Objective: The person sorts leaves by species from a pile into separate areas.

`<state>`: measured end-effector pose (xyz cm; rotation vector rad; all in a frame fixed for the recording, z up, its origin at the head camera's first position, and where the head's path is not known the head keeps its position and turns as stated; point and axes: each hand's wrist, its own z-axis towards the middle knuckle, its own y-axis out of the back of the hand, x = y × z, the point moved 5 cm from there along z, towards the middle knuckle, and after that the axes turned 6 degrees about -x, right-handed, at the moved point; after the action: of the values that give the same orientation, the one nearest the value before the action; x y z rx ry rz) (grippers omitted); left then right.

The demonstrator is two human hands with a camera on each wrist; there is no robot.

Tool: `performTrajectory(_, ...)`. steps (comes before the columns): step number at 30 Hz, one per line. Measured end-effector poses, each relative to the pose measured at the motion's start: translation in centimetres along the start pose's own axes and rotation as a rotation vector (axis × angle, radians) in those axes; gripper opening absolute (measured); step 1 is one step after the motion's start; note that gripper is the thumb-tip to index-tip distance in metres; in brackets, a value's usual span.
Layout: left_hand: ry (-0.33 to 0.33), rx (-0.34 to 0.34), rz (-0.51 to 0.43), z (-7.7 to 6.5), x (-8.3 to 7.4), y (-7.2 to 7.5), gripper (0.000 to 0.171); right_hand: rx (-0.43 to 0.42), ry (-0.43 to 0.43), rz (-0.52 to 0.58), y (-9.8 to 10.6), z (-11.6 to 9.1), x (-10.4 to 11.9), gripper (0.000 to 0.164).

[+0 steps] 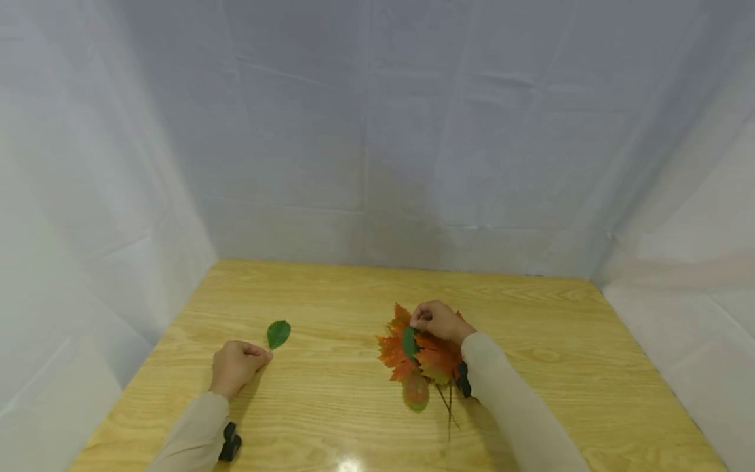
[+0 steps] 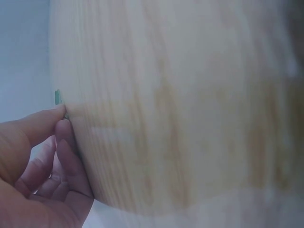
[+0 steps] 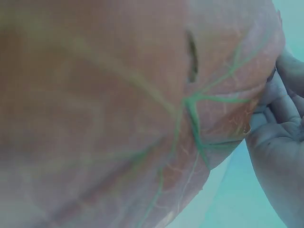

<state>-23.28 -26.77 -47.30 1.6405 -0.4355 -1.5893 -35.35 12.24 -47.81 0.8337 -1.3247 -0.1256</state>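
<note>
While her left hand (image 1: 234, 367) pinches a small green oval leaf (image 1: 278, 334), her right hand (image 1: 436, 320) pinches a dark green leaf (image 1: 409, 341) over an orange maple-leaf bunch (image 1: 421, 357); its fingertips are hidden.

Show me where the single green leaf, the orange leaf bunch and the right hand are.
single green leaf (image 1: 278, 334), head view, middle of the blade.
orange leaf bunch (image 1: 436, 359), head view, an orange leaf below the hand.
right hand (image 1: 438, 320), head view, back of the hand.

Left hand (image 1: 236, 367): near left, fingers curled, thumb and forefinger pinched. Right hand (image 1: 438, 321): centre right, farther off, fingers curled, fingertips pinched together.
</note>
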Motion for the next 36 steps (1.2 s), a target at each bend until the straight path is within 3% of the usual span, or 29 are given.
performTrajectory(7, 0.012, 0.005, -0.003, 0.0, 0.2, 0.0, 0.02, -0.004, -0.039, 0.154, 0.3, -0.3, 0.7, 0.012)
performTrajectory(15, 0.013, 0.005, -0.001, 0.1, 0.2, 0.1, 0.02, -0.056, -0.116, 0.178, 0.5, -0.4, 1.3, 0.03)
performTrajectory(23, 0.009, 0.0, 0.0, 0.0, 0.0, 0.2, 0.02, -0.001, -0.019, 0.241, 0.4, -0.2, 2.8, 0.034)
performTrajectory(27, 0.01, 0.002, -0.004, 0.1, 0.0, 0.2, 0.02, 0.009, -0.023, 0.263, 0.2, -0.2, 3.5, 0.039)
performTrajectory(36, 0.021, 0.011, -0.008, 0.3, 0.0, 0.2, 0.021, -0.069, -0.076, 0.262, -2.2, 1.2, 4.7, 0.018)
